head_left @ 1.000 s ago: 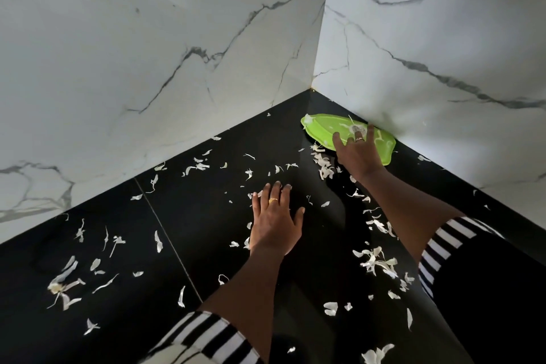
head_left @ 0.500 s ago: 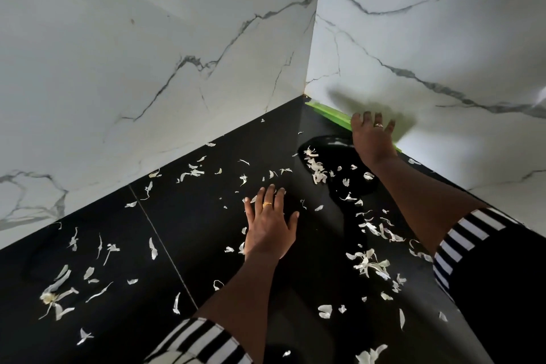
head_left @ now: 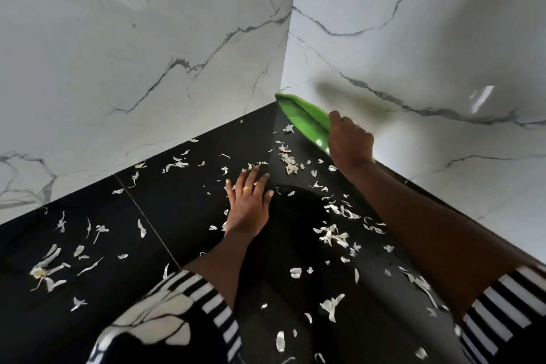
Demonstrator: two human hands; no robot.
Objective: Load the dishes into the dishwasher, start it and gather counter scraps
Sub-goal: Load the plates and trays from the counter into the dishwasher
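Observation:
White peel scraps (head_left: pixel 289 162) lie scattered all over the black counter (head_left: pixel 183 204). A green plastic lid-like piece (head_left: pixel 304 118) stands tilted on its edge against the right wall, near the corner. My right hand (head_left: pixel 350 142) grips its near end, fingers curled over the rim. My left hand (head_left: pixel 248 202) lies flat on the counter with fingers spread, palm down among the scraps, a ring on one finger.
Two white marble walls (head_left: pixel 177 38) meet in a corner behind the counter. A thicker heap of scraps (head_left: pixel 44 270) lies at the far left, another cluster (head_left: pixel 332 235) under my right forearm. A seam (head_left: pixel 147 224) runs across the counter.
My right hand has tipped the green piece from flat on the counter up onto its edge against the right wall. My left hand has stayed flat in nearly the same spot.

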